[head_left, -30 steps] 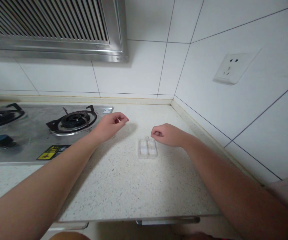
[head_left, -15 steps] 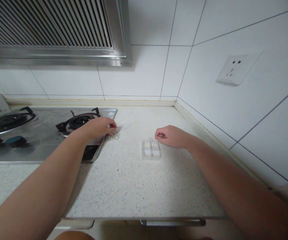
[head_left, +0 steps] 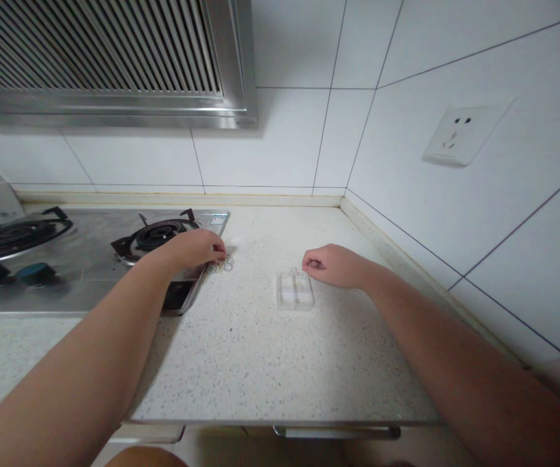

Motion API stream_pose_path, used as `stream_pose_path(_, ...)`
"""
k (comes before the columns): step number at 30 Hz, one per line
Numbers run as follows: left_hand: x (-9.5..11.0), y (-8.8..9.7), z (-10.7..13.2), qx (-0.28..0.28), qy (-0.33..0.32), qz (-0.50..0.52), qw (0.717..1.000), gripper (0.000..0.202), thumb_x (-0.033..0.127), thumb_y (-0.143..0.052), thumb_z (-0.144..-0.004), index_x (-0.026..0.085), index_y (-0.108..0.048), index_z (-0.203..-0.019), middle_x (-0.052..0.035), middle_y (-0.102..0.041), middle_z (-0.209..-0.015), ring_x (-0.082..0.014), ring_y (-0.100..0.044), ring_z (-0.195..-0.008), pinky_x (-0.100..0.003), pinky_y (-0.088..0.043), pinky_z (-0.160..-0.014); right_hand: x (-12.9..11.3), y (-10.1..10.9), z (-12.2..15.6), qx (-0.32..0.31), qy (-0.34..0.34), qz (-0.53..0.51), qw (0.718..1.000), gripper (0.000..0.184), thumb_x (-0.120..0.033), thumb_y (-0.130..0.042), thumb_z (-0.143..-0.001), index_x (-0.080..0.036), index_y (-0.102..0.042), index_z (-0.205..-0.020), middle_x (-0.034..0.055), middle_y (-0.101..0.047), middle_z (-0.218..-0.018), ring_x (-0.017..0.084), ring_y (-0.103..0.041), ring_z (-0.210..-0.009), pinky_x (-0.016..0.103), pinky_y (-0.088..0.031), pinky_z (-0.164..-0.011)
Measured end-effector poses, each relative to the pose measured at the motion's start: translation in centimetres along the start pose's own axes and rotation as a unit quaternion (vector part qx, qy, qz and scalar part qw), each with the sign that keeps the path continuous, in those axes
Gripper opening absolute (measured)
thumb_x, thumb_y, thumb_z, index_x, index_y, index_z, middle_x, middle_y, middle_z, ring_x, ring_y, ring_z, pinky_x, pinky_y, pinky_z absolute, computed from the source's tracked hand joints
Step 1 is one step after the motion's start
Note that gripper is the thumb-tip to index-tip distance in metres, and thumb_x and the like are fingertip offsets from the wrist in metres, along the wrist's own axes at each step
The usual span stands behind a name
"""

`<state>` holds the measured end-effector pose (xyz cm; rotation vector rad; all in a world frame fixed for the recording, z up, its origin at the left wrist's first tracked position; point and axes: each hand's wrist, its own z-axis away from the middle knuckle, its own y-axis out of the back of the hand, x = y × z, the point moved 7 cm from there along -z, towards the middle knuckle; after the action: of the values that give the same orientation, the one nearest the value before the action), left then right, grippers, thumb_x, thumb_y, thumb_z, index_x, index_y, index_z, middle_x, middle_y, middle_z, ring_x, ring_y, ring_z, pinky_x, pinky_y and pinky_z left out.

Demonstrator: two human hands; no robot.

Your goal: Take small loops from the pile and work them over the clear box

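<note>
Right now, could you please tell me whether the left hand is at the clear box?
No, the left hand is at the small rings beside the stove.

Left hand (head_left: 200, 248) partly hides rings (head_left: 228, 263); hood (head_left: 239, 78) cut off at top.

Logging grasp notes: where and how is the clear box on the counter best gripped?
Probably across the near end of the clear box, thumb and fingers on its opposite side walls, coming from the near side and above. It lies flat and low on the counter, with those walls uncovered near the front, while the right hand is at its far right corner.
</note>
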<state>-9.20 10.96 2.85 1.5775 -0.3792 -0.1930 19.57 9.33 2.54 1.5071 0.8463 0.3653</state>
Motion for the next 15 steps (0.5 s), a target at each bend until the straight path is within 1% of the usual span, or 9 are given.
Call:
stream_pose_path(5, 0.6, 1.1, 0.2, 0.067, -0.004, -0.045, 0.997, 0.029, 0.040, -0.049, -0.087, 0.020, -0.069, -0.094, -0.0083, -0.071, -0.098, -0.0231, -0.063, -0.086, -0.030, -0.040, -0.072, 0.0, 0.0, 0.0, 0.000, 0.007, 0.006, 1.000, 0.018, -0.030, -0.052, -0.084, -0.021, -0.068, -0.082, 0.0005, -0.064, -0.066, 0.012, -0.049, -0.058, 0.027, -0.029, -0.057)
stream_pose_path(9, 2.0, 1.8, 0.4, 0.116, -0.022, -0.054, 0.992, 0.028, 0.035, -0.042, -0.093, 0.020, -0.065, -0.099, -0.0075, -0.068, -0.104, -0.0225, -0.062, -0.091, -0.030, -0.041, -0.075, 0.0, -0.1, 0.0, -0.002, 0.008, 0.002, 1.000, 0.017, -0.029, -0.053, -0.084, -0.021, -0.068, -0.082, 0.0005, -0.064, -0.066, 0.012, -0.049, -0.057, 0.027, -0.029, -0.057)
stream_pose_path(12, 3.8, 2.1, 0.5, 0.144, -0.030, -0.039, 0.988, 0.028, 0.035, -0.039, -0.096, 0.019, -0.062, -0.100, -0.0081, -0.066, -0.106, -0.0216, -0.061, -0.093, -0.029, -0.041, -0.074, -0.3, 0.3, 0.1, 0.020, 0.018, -0.005, 1.000, 0.016, -0.028, -0.053, -0.084, -0.020, -0.068, -0.083, 0.0008, -0.064, -0.068, 0.012, -0.050, -0.059, 0.026, -0.031, -0.058)
stream_pose_path(13, 4.6, 2.1, 0.6, 0.151, -0.039, -0.025, 0.987, 0.028, 0.035, -0.040, -0.096, 0.019, -0.062, -0.099, -0.0083, -0.065, -0.106, -0.0210, -0.060, -0.093, -0.029, -0.041, -0.076, -0.5, 0.6, 0.1, 0.034, 0.023, -0.011, 0.999, 0.016, -0.027, -0.054, -0.083, -0.020, -0.068, -0.084, 0.0010, -0.064, -0.069, 0.012, -0.050, -0.060, 0.026, -0.031, -0.059)
stream_pose_path(15, 6.6, 2.1, 0.7, 0.176, -0.064, 0.007, 0.982, 0.028, 0.035, -0.038, -0.098, 0.019, -0.060, -0.103, -0.0081, -0.063, -0.109, -0.0201, -0.059, -0.095, -0.029, -0.041, -0.077, -1.1, 1.3, 0.2, 0.072, 0.034, -0.035, 0.996, 0.014, -0.025, -0.054, -0.083, -0.019, -0.067, -0.086, 0.0009, -0.064, -0.070, 0.012, -0.052, -0.062, 0.026, -0.033, -0.060)
